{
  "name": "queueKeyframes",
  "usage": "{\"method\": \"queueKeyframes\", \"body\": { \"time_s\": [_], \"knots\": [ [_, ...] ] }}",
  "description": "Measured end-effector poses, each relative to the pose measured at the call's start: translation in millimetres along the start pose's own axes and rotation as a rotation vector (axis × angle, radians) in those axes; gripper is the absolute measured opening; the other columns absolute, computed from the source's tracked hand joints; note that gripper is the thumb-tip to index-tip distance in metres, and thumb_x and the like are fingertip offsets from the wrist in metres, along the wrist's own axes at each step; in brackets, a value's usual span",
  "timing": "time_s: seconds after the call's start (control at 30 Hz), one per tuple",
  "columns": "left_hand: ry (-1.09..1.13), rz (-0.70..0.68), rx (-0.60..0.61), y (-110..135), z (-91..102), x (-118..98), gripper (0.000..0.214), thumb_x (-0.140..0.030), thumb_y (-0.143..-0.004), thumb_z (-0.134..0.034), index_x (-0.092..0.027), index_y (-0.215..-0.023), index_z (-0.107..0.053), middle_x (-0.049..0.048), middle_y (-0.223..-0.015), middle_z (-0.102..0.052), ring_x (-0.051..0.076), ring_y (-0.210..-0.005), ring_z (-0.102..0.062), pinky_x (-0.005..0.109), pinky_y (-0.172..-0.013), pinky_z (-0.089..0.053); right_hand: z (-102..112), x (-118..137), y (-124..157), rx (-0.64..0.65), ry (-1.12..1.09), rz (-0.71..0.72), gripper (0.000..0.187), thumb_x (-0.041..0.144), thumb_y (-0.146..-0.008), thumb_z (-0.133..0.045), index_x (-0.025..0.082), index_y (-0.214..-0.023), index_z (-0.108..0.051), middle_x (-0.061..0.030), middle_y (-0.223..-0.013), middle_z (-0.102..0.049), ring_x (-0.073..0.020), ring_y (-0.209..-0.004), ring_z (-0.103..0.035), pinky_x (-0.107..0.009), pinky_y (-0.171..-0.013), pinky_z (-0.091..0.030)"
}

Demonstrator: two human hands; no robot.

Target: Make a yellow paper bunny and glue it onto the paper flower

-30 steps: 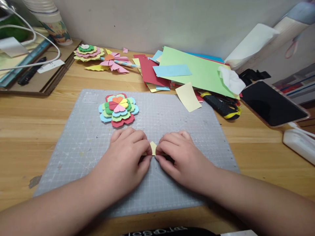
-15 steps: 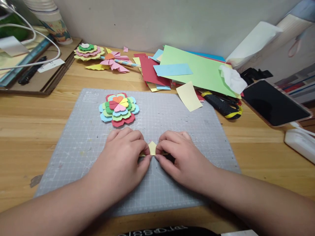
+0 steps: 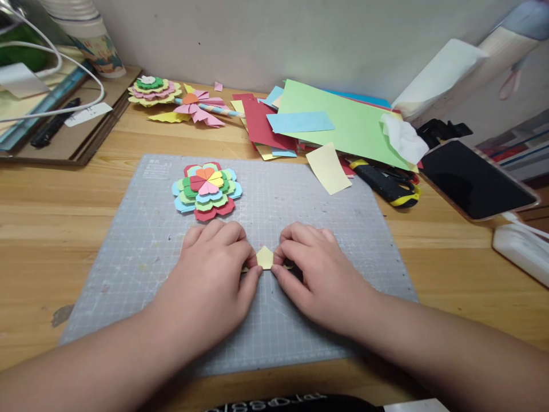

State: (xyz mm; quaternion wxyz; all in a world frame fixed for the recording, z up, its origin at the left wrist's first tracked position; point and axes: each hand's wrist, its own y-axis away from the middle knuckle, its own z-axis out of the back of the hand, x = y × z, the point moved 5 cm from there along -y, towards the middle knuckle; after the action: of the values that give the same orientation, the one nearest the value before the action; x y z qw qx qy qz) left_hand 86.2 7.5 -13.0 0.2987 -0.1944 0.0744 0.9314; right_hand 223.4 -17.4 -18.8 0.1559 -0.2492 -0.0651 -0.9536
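A small piece of folded pale yellow paper (image 3: 265, 258) is held between my two hands, low over the grey cutting mat (image 3: 141, 269). Its middle rises to a point; both ends are hidden by fingers. My left hand (image 3: 214, 266) pinches the left side between thumb and forefinger. On the other side my right hand (image 3: 315, 274) grips it the same way, thumb toward me. A layered paper flower (image 3: 207, 190) in red, blue, green, pink and yellow lies on the mat beyond my left hand.
Behind the mat are coloured paper sheets (image 3: 343, 129), a loose yellow sheet (image 3: 329, 169) and another paper flower (image 3: 154, 92). To the right lie a black-and-yellow cutter (image 3: 384, 183) and a phone (image 3: 478, 178). Paper cups (image 3: 96, 43) stand at back left.
My fingertips have moved slightly apart, so more of the yellow paper's middle shows. Both hands keep their pinch, and the view has shifted a little.
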Motion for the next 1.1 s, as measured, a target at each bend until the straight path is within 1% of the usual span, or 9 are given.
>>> {"method": "queueKeyframes", "body": {
  "time_s": [0.2, 0.37, 0.63, 0.8, 1.1],
  "knots": [
    [-0.007, 0.018, -0.017, -0.6, -0.4, 3.0, 0.021, -0.031, -0.086, -0.052, -0.020, -0.072, -0.063, 0.0037, -0.082, -0.058, 0.025, -0.087, -0.052, 0.046, -0.081, -0.035, -1.0, -2.7, -0.7, -0.021, 0.021, -0.022, 0.012, 0.022, -0.089, -0.054, 0.019, -0.079, -0.060, -0.0034, -0.091, -0.056, -0.0212, -0.089, -0.052, -0.037, -0.077, -0.032],
    [-0.016, 0.004, -0.006, -1.3, -0.6, 2.2, 0.023, -0.030, -0.087, -0.050, -0.020, -0.072, -0.063, 0.0043, -0.082, -0.057, 0.025, -0.086, -0.052, 0.048, -0.081, -0.035, -1.3, -2.8, -2.5, -0.018, 0.037, -0.022, 0.018, 0.023, -0.092, -0.050, 0.018, -0.078, -0.060, -0.0037, -0.091, -0.056, -0.0208, -0.088, -0.052, -0.037, -0.076, -0.032],
    [-0.059, 0.001, 0.002, -2.4, -2.8, 1.2, 0.023, -0.030, -0.088, -0.048, -0.020, -0.072, -0.061, 0.0049, -0.083, -0.056, 0.025, -0.086, -0.050, 0.048, -0.081, -0.036, -2.8, -2.6, -2.5, -0.024, 0.057, -0.020, 0.019, 0.023, -0.092, -0.049, 0.018, -0.077, -0.059, -0.0044, -0.090, -0.056, -0.0213, -0.088, -0.052, -0.037, -0.075, -0.032],
    [-0.109, -0.008, 0.025, -3.9, -4.7, 1.2, 0.021, -0.029, -0.089, -0.046, -0.020, -0.073, -0.057, 0.0053, -0.083, -0.055, 0.026, -0.086, -0.048, 0.049, -0.079, -0.037, -2.5, -3.6, -3.0, -0.036, 0.070, -0.025, 0.016, 0.023, -0.090, -0.051, 0.018, -0.077, -0.058, -0.0036, -0.089, -0.056, -0.0212, -0.087, -0.052, -0.036, -0.075, -0.032],
    [-0.128, -0.013, 0.020, -3.4, -3.0, 1.6, 0.021, -0.028, -0.088, -0.046, -0.020, -0.072, -0.056, 0.0051, -0.083, -0.056, 0.025, -0.084, -0.049, 0.050, -0.079, -0.038, -2.5, -4.2, -4.5, -0.044, 0.075, -0.018, 0.013, 0.022, -0.088, -0.054, 0.019, -0.076, -0.058, -0.0028, -0.087, -0.056, -0.0203, -0.085, -0.052, -0.035, -0.073, -0.031]
  ]
}}
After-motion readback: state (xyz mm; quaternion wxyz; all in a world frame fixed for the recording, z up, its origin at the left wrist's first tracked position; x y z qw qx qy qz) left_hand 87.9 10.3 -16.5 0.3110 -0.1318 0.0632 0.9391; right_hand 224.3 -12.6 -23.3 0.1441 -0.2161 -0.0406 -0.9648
